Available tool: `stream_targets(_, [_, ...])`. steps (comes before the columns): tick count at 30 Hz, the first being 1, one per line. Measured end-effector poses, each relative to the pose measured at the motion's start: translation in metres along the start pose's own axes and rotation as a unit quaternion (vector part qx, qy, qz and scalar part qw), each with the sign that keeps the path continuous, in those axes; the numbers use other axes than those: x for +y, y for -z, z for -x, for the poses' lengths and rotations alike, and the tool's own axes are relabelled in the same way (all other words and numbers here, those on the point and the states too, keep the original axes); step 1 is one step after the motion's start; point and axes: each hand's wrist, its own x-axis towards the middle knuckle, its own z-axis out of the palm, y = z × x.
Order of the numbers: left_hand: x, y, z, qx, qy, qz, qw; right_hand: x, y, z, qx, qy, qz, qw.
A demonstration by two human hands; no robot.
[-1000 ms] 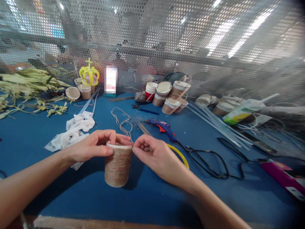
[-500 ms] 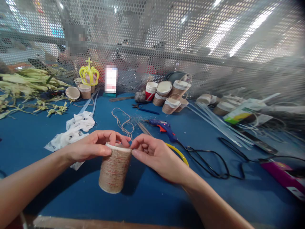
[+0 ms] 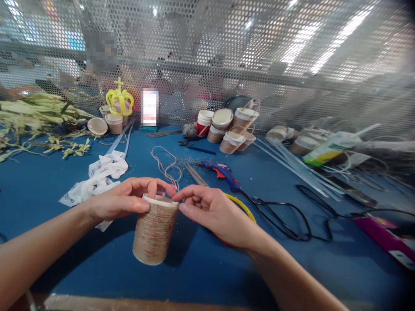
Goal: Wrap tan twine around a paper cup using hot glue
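A twine-wrapped cup (image 3: 154,235) with a white fabric rim stands slightly tilted above the blue table in front of me. My left hand (image 3: 129,196) grips its rim, thumb outside and fingers reaching over the opening. At the rim's right side, my right hand (image 3: 210,211) pinches with thumb and index finger against the edge; whether the fingertips hold the rim or something thin is hard to make out. White lace fabric (image 3: 105,166) lies behind my left hand. Beyond my right hand are scissors (image 3: 195,175), partly hidden by it, and a blue glue gun (image 3: 222,170).
Several wrapped cups (image 3: 231,142) stand at the back beside a grey yarn ball (image 3: 189,130). Clear glue sticks (image 3: 295,170) and a purple power strip (image 3: 384,237) lie right. Dried husks (image 3: 39,112) and a yellow crown (image 3: 119,101) sit left. A perforated metal screen (image 3: 201,52) borders the table.
My right index finger has stretched a little further over the cup's rim. The cup and my left hand stay nearly as they were; the view has shifted slightly.
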Motion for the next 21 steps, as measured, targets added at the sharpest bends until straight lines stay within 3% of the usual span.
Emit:
stream_targets(12, [0.0,-0.002,0.0,0.012,0.001,0.014,1.0,-0.002,-0.002,-0.002,-0.041,-0.021,-0.022,0.999])
stream_targets(17, [-0.005,0.0,-0.004,0.09,-0.027,-0.021,0.995,0.0,0.001,-0.002,-0.014,-0.014,-0.02,1.0])
stream_targets(21, [-0.012,0.001,-0.008,0.121,0.036,0.007,0.992,0.003,0.002,-0.002,0.033,-0.001,-0.011,0.999])
